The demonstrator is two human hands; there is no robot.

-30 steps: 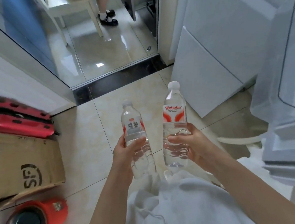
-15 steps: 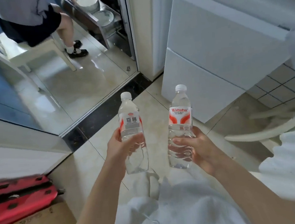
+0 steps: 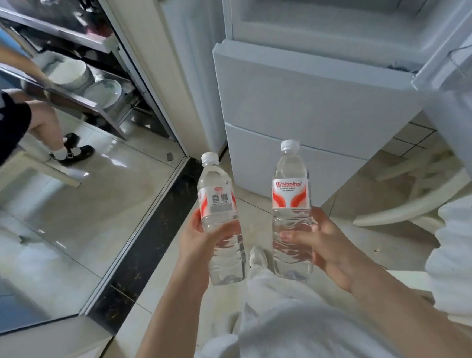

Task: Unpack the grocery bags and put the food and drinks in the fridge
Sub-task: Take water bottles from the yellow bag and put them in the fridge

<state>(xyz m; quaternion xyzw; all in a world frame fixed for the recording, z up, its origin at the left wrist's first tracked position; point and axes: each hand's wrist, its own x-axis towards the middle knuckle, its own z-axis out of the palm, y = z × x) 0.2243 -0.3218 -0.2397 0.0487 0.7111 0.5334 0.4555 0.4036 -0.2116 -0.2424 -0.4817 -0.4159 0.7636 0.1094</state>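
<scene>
I hold two clear water bottles with white caps and red-and-white labels, both upright in front of me. My left hand (image 3: 203, 242) grips the lower half of the left bottle (image 3: 218, 202). My right hand (image 3: 323, 242) grips the lower half of the right bottle (image 3: 291, 194). Beyond the bottles stands the white fridge (image 3: 301, 94); its upper compartment (image 3: 334, 4) is open and its two lower drawers are closed. The open fridge door (image 3: 460, 99) hangs at the right edge, with a clear shelf in it.
A white bag (image 3: 471, 248) sits low at the right. To the left, a dark threshold strip (image 3: 151, 228) leads into another room, where a person sits on a white chair (image 3: 36, 169) beside a metal rack with bowls (image 3: 80, 78).
My view has tilted up and turned toward the fridge, so its open upper compartment now shows. The red items and cardboard box have left the view. Both bottles stay held in my hands.
</scene>
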